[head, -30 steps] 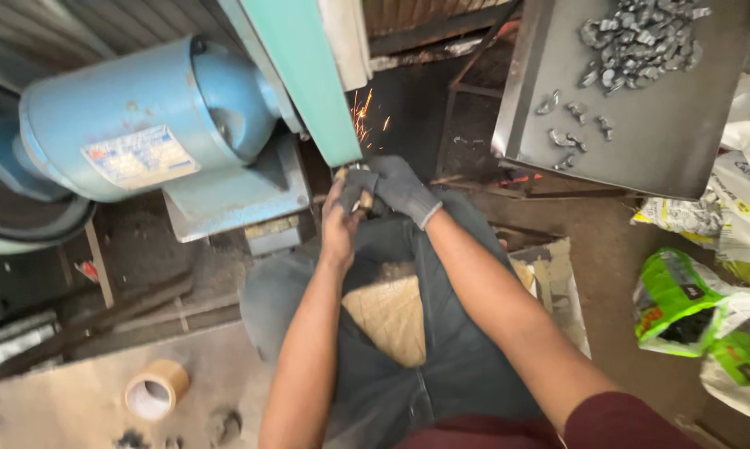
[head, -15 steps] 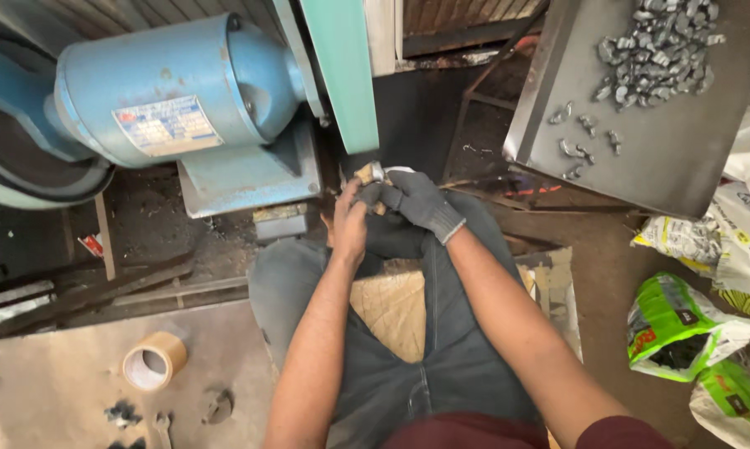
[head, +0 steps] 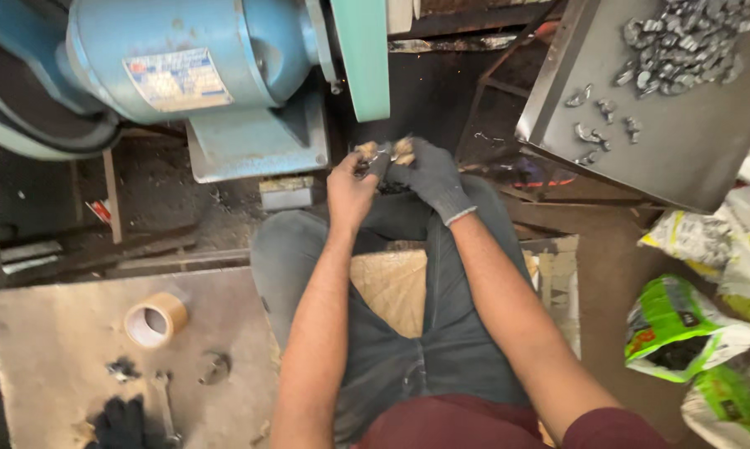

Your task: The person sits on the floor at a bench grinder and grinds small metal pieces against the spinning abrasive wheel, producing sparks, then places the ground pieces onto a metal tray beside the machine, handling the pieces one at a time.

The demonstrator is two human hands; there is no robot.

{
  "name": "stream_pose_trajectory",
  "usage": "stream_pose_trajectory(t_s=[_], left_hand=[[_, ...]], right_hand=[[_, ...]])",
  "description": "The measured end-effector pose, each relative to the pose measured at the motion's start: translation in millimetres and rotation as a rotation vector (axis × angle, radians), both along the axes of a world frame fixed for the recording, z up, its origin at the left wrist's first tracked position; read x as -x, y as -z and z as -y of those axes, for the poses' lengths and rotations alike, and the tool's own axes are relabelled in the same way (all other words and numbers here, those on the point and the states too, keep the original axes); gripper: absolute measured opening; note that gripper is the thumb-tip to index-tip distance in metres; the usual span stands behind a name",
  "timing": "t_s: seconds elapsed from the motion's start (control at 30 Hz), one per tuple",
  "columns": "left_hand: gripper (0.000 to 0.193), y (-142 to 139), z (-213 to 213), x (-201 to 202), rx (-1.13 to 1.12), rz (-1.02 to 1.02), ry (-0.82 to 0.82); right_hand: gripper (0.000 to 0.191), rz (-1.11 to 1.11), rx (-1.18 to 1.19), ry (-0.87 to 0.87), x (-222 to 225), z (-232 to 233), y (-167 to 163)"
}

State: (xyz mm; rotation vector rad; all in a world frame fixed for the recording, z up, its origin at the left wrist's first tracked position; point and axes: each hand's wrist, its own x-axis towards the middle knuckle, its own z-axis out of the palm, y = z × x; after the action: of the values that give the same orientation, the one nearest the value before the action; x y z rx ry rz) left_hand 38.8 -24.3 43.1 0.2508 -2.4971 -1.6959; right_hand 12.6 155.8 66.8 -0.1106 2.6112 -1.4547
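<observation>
— Though both hands meet above the knees, can you make out the small metal piece?
— Barely — fingers hide most of it. Bare left hand pinches it; grey knit-gloved right hand grips it too, below the green grinder guard.

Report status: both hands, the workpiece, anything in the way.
Left hand bare, right hand gloved, both pinching a small metal piece below the green belt guard. Path to it clear. Grey tray of parts sits right.
</observation>
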Motion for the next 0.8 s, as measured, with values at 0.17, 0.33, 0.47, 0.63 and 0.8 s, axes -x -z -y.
stream_pose_trajectory(t_s=[0.17, 0.33, 0.47, 0.63, 0.8], left_hand=[[0.017, -9.2, 10.9, -3.4, -0.35, 0.293, 0.135], [0.035, 12.3, 3.4, 13.2, -0.203, 0.162, 0.067], [0.053, 59.0, -12.9, 9.6, -0.913, 0.297, 0.052], [0.067, 65.6, -18.3, 18.2, -1.327, 0.323, 0.142], [0.046, 35.2, -8.3, 10.0, -1.411, 0.181, 0.152]], right_hand=[[0.036, 0.047, 0.674, -0.109, -18.1, -9.7, -18.4], [0.031, 0.18, 0.688, 0.128, -8.3, 0.9, -12.9], [0.027, 0.382, 0.907, 0.328, 16.5, 14.2, 9.9], [0.029, 0.44, 1.027, 0.398, 48.0, 22.3, 17.1], [0.033, 0.362, 1.125, 0.296, 19.3, 7.4, 10.6]])
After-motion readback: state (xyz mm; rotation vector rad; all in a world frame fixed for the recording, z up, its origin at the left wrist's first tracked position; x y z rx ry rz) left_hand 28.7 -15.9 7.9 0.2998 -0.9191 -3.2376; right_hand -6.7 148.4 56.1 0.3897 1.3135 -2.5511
